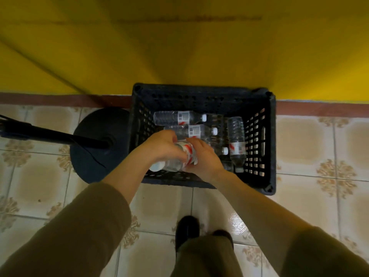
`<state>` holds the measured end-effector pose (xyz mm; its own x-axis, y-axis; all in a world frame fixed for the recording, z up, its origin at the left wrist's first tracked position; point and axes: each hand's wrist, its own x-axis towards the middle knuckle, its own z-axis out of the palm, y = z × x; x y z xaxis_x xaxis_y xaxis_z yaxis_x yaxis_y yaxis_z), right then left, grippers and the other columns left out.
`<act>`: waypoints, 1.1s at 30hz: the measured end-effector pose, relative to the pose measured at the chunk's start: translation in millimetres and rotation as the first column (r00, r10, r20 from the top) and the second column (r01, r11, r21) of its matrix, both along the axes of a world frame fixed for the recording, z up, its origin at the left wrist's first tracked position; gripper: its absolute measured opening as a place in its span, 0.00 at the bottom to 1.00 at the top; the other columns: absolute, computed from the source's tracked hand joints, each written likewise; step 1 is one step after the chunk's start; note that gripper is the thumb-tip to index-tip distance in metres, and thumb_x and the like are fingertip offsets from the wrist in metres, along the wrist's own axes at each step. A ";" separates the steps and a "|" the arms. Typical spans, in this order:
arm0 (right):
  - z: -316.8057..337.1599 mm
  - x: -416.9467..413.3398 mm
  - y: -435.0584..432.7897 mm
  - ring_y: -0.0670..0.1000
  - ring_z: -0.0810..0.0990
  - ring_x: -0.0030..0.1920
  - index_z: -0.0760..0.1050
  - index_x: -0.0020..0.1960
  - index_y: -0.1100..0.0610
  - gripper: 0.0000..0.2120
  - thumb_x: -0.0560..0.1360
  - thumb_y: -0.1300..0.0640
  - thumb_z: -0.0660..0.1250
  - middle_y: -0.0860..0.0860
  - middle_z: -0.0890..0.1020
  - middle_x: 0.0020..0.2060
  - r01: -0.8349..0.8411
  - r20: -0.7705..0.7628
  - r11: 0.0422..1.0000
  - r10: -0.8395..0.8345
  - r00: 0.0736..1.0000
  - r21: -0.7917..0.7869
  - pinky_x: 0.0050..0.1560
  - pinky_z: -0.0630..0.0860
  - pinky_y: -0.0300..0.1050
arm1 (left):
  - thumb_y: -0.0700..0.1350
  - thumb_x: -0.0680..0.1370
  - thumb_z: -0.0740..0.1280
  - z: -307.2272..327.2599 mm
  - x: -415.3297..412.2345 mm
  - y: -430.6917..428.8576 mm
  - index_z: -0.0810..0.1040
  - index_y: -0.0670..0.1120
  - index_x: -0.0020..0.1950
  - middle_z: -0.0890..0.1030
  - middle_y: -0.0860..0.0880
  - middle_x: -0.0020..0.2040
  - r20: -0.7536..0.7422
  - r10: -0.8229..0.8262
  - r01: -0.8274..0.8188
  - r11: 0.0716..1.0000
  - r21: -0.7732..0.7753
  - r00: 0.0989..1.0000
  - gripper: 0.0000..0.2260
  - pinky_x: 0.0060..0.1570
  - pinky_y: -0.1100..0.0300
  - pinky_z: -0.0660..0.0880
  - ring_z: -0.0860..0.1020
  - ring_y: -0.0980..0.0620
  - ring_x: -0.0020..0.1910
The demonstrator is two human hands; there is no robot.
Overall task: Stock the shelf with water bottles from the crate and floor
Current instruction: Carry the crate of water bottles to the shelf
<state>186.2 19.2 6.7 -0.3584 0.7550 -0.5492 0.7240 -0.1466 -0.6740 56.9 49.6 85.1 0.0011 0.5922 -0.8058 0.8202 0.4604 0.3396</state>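
A black slatted crate (267, 136) stands on the tiled floor against a yellow wall. Clear water bottles with white caps lie inside it: one at the back (177, 117), one just in front of it (196, 130), and one lengthwise on the right (237, 142). Over the crate's near left part, my left hand (159, 144) and my right hand (203, 156) both grip one bottle (179, 158) with a red-and-white label; its white cap points toward me. No shelf is in view.
A black round stand base (89, 148) with a dark pole sits on the floor just left of the crate. A reddish skirting strip (319, 108) runs along the wall. My dark shoe (187, 228) is on the tiles below the crate.
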 end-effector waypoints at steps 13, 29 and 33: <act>-29.6 -30.0 -1.3 0.53 0.78 0.57 0.72 0.62 0.58 0.27 0.67 0.49 0.74 0.52 0.80 0.57 0.252 -0.200 0.935 -0.305 0.931 -0.251 0.58 0.76 0.52 | 0.67 0.72 0.59 -32.5 -40.9 5.7 0.65 0.55 0.71 0.70 0.53 0.70 0.399 0.560 -0.546 0.822 -0.161 0.726 0.30 0.67 0.44 0.60 0.68 0.49 0.68; -104.7 -50.6 13.9 0.50 0.80 0.51 0.74 0.58 0.55 0.10 0.77 0.57 0.65 0.52 0.80 0.50 0.405 -0.242 0.737 -0.598 0.764 -0.541 0.53 0.77 0.44 | 0.50 0.71 0.72 -188.4 -39.3 2.7 0.72 0.44 0.64 0.79 0.46 0.57 0.303 0.598 -0.615 0.787 -0.047 0.742 0.24 0.50 0.59 0.76 0.79 0.50 0.54; -136.1 -52.0 15.8 0.53 0.78 0.57 0.70 0.66 0.58 0.17 0.78 0.57 0.63 0.55 0.78 0.59 0.425 -0.197 0.733 -0.595 0.779 -0.532 0.56 0.75 0.46 | 0.49 0.72 0.71 -224.9 -30.5 3.2 0.70 0.44 0.66 0.78 0.45 0.59 0.269 0.604 -0.621 0.783 -0.026 0.750 0.26 0.56 0.54 0.75 0.78 0.47 0.57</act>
<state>134.2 35.0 -129.4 -0.2116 0.5846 -0.7832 0.1915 -0.7610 -0.6198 26.4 52.7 -139.8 -0.1845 0.5839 -0.7906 0.2525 0.8056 0.5360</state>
